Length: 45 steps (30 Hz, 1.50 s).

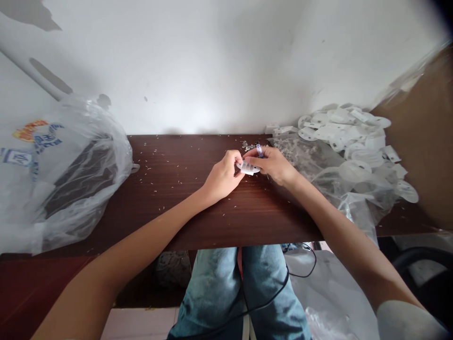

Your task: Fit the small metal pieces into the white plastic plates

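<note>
A small white plastic piece (248,167) with a rounded edge and several dark spots or holes is pinched in the fingers of my left hand (222,177), just above the table. My right hand (278,165) is closed at the piece's right end, its fingertips touching it. Out of the right hand's fingers sticks a short, clear purplish handle (259,150); the tool's other end is hidden. Behind my fingers lie tiny clear or whitish parts (247,146), too small to name.
Many similar white plastic pieces (339,127) are heaped at the right on a clear plastic sheet (314,160), beside a cardboard box (421,137). An open plastic bag (116,174) stands at the left. White slivers dot the brown table (184,189); a black cable (272,297) crosses my lap.
</note>
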{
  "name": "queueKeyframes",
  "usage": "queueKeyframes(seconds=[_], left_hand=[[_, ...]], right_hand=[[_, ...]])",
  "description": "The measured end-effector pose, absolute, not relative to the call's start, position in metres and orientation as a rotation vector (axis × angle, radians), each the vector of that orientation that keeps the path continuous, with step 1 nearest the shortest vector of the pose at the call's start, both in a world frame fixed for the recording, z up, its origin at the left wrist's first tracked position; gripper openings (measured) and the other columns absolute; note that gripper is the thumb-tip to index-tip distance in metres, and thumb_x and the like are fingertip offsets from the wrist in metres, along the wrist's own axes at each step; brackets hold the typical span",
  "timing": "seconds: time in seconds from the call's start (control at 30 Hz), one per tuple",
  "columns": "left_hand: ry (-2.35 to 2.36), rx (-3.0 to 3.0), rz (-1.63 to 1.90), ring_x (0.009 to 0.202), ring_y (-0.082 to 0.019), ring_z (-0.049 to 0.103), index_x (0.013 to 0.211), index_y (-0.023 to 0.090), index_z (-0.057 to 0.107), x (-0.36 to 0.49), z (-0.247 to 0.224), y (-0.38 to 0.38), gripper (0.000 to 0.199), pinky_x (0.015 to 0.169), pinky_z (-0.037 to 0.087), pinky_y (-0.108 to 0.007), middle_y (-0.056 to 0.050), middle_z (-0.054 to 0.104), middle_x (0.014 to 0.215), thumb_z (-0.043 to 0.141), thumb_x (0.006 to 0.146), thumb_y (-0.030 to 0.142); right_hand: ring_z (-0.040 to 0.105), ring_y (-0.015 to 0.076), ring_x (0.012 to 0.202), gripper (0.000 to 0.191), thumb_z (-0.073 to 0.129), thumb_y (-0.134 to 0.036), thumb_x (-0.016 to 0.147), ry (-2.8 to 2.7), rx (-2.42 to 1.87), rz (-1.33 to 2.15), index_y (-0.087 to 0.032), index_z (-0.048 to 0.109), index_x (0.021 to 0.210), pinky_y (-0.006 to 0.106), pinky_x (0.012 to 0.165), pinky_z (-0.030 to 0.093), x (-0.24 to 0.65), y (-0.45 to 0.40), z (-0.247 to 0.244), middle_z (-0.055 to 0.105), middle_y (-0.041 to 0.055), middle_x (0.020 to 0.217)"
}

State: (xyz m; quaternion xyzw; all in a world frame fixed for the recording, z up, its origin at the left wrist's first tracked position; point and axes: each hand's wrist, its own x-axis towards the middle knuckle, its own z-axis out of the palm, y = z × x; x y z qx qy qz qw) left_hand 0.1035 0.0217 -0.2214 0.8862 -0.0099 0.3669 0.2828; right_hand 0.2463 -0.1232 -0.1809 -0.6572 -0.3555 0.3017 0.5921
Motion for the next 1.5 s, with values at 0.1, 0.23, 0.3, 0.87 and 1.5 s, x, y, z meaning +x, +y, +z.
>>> queueKeyframes(seconds=[0.1,0.23,0.3,0.87,1.5], left_hand=[[0.005,2.368,0.980,0.090,-0.017,0.074,0.115,0.026,0.043,0.1031,-0.2211,0.0216,0.049,0.077,0.060,-0.030,-0.002,0.067,0.107,0.077,0.084,0.007],[0.019,2.354,0.960,0.093,-0.018,0.075,0.115,0.026,0.044,0.1029,-0.2210,0.0214,0.048,0.081,0.061,-0.032,-0.003,0.068,0.110,0.076,0.085,0.008],[0.012,2.352,0.953,0.094,-0.018,0.075,0.115,0.026,0.044,0.1030,-0.2210,0.0214,0.048,0.082,0.062,-0.033,-0.003,0.068,0.111,0.076,0.085,0.007],[-0.026,2.401,0.937,0.095,-0.017,0.074,0.114,0.026,0.042,0.1032,-0.2193,0.0222,0.049,0.079,0.059,-0.029,-0.002,0.067,0.109,0.073,0.084,0.003],[-0.037,2.380,0.933,0.109,-0.021,0.075,0.121,0.026,0.045,0.1038,-0.2191,0.0233,0.049,0.091,0.063,-0.035,-0.005,0.068,0.119,0.073,0.087,0.004]], right_hand=[[0.034,0.0077,0.056,0.028,0.086,-0.040,0.076,-0.779,-1.476,0.760,-0.017,0.080,0.091,0.027,0.047,0.017,0.2440,-0.1235,-0.1791,0.058,-0.0011,0.069],[0.036,0.0088,0.058,0.028,0.087,-0.040,0.075,-0.746,-1.483,0.768,-0.018,0.079,0.089,0.027,0.047,0.018,0.2418,-0.1232,-0.1782,0.059,-0.0005,0.071],[0.038,0.0092,0.059,0.027,0.087,-0.040,0.074,-0.732,-1.497,0.768,-0.018,0.079,0.088,0.027,0.047,0.019,0.2414,-0.1230,-0.1784,0.060,-0.0001,0.072],[0.046,0.0092,0.062,0.031,0.089,-0.039,0.071,-0.666,-1.477,0.797,-0.016,0.077,0.087,0.024,0.048,0.026,0.2387,-0.1207,-0.1818,0.062,0.0009,0.074],[0.036,0.0082,0.052,0.024,0.084,-0.038,0.077,-0.533,-1.437,0.869,-0.017,0.071,0.081,0.024,0.041,0.018,0.2432,-0.1177,-0.1863,0.053,-0.0002,0.064]])
